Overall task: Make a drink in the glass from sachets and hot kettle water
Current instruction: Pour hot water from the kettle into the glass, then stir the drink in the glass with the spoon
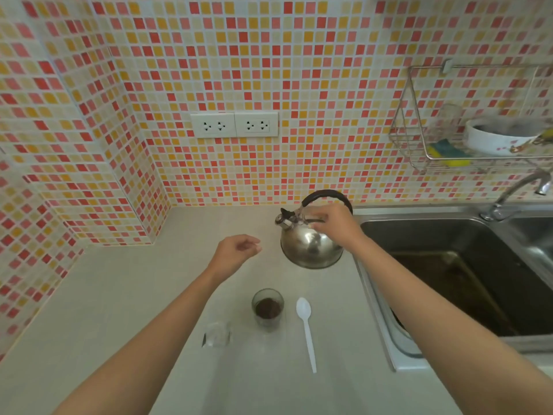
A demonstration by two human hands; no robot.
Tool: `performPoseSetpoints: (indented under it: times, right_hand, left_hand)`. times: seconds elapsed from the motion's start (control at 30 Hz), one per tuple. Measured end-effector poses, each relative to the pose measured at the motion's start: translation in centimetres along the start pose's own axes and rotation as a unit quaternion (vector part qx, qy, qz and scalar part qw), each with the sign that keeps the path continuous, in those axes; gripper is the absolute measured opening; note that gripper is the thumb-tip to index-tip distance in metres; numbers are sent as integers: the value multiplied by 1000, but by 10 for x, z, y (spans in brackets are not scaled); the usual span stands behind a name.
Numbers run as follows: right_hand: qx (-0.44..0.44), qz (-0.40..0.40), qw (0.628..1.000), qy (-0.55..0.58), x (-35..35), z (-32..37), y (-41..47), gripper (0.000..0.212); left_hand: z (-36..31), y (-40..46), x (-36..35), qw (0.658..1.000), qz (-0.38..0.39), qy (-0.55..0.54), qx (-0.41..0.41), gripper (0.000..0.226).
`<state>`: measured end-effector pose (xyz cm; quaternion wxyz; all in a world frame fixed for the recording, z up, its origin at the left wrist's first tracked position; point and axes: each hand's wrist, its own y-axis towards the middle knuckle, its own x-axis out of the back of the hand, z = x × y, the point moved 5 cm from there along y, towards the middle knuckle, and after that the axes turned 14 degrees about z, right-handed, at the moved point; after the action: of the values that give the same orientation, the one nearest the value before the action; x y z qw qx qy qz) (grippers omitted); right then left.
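left hand (238, 250): bare, no glove, no ring visible, no watch or band at wrist
right hand (335, 224): bare, no glove, no ring visible on the side shown, wrist bare
left forearm (155, 333): bare all the way to frame bottom, no sleeve edge in view
right forearm (443, 313): bare to frame edge, no sleeve, no bracelet
markings: no tattoos, plasters or writing visible on either of the 2 arms
nails: too small and blurred to tell
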<state>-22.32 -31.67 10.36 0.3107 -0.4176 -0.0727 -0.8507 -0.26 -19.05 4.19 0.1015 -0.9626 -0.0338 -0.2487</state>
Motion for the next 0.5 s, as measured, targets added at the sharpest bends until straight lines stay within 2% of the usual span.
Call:
performPoseSetpoints:
  times: [0.1,0.27,0.37,0.5]
  right_hand:
    - [-59,21,998,-1,-36,-9,-27,34]
    - [-205,44,976,64,-116,-35,-91,35]
    - [-291,55,954,43,-154,-48,-127,31]
    - [-364,76,928,36,-183,-59,-155,32]
  left_hand:
    - [10,-26,-18,1000,18,-24,-7,26]
    - [39,-68,-42,994,85,-63,8,70]
    - [49,-81,-53,992,112,-56,8,90]
    - [52,-86,-60,993,98,-59,0,94]
